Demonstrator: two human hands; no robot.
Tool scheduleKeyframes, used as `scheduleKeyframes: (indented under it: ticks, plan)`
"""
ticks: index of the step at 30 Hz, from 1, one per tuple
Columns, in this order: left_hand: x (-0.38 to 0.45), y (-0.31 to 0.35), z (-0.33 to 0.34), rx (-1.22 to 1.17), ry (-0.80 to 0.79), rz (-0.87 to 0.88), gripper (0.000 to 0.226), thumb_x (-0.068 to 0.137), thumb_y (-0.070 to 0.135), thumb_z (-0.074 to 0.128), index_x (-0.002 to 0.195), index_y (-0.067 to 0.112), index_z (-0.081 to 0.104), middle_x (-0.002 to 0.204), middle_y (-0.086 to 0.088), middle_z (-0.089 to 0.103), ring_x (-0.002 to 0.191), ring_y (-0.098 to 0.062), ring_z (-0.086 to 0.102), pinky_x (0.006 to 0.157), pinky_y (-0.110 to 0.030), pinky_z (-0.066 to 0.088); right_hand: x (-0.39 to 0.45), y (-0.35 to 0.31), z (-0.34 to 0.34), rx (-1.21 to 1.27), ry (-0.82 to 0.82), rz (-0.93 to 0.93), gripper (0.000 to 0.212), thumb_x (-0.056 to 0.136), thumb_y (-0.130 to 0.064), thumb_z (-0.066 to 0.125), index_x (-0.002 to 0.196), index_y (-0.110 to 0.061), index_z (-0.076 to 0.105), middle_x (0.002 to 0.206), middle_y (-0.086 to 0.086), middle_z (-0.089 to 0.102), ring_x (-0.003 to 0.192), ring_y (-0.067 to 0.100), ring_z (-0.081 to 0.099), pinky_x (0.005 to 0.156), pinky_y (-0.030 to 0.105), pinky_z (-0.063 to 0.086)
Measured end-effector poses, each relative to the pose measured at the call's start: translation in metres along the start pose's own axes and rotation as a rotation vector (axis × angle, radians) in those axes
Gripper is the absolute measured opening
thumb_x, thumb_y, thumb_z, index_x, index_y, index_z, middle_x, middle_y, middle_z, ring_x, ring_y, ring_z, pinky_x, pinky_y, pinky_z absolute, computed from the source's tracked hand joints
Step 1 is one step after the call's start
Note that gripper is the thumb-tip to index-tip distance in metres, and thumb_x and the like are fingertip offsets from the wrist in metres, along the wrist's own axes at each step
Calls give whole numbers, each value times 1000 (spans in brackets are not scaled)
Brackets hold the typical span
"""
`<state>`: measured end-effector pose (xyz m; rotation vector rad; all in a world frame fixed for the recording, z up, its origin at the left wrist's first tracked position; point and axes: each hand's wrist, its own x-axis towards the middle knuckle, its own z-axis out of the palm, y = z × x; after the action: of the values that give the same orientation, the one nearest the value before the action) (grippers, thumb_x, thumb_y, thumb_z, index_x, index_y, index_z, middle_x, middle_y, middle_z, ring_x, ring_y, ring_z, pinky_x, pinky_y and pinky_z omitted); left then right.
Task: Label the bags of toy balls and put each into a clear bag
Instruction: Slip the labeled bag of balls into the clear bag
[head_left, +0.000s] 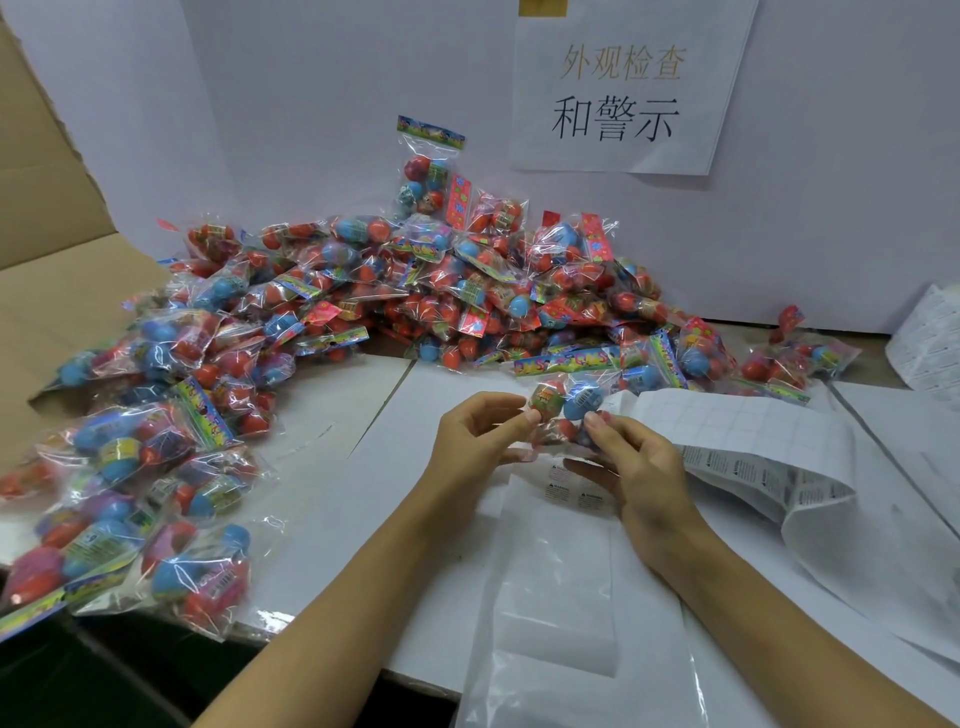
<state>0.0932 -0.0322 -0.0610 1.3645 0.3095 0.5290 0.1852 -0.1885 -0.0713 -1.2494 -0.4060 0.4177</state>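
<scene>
A small bag of toy balls (563, 402), red and blue under crinkled film, is held just above the table between both hands. My left hand (475, 434) pinches its left side with thumb and fingers. My right hand (636, 470) grips its right lower edge with curled fingers. Under the hands lies a stack of clear bags (558, 597) with small printed warnings near the top. A strip of white labels on backing paper (748, 447) curls along the right of my right hand.
A big heap of bagged toy balls (415, 291) fills the back and left of the white table (332, 519). More bagged balls (130, 519) lie near the left edge. A cardboard box flap (47, 218) rises on the left, a paper sign (623, 88) hangs behind.
</scene>
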Motion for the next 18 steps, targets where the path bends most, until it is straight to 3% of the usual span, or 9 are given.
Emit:
scheduleKeyframes:
  ticks: [6, 11, 15, 18]
  plan:
    - [3, 2, -7, -58, 188, 12, 8, 94, 17, 73, 88, 11, 73, 78, -4, 71, 73, -15, 67, 62, -26, 54, 2, -5, -3, 73, 98, 0, 42, 77, -29, 78, 111, -5, 70, 104, 7, 76, 94, 19, 75, 79, 31, 60]
    - [2, 0, -5, 49, 110, 53, 7, 93, 15, 74, 86, 15, 73, 75, 0, 72, 71, -14, 69, 63, -26, 57, 3, -2, -3, 79, 68, 25, 23, 90, -20, 72, 108, -6, 71, 99, 7, 77, 94, 21, 75, 76, 30, 60]
    - [0, -4, -2, 210, 14, 16, 11, 92, 25, 77, 95, 14, 75, 83, -1, 76, 75, -14, 72, 74, -42, 64, 1, -2, 0, 83, 7, 20, 15, 92, -20, 69, 99, -9, 75, 88, 4, 77, 87, 19, 75, 72, 27, 60]
    - [-3, -1, 0, 145, -30, 39, 12, 95, 19, 73, 85, 17, 79, 81, -4, 76, 75, -13, 71, 69, -32, 61, 0, -4, 1, 78, 4, 23, 19, 91, -24, 69, 102, -9, 75, 94, 7, 78, 90, 20, 75, 73, 28, 60]
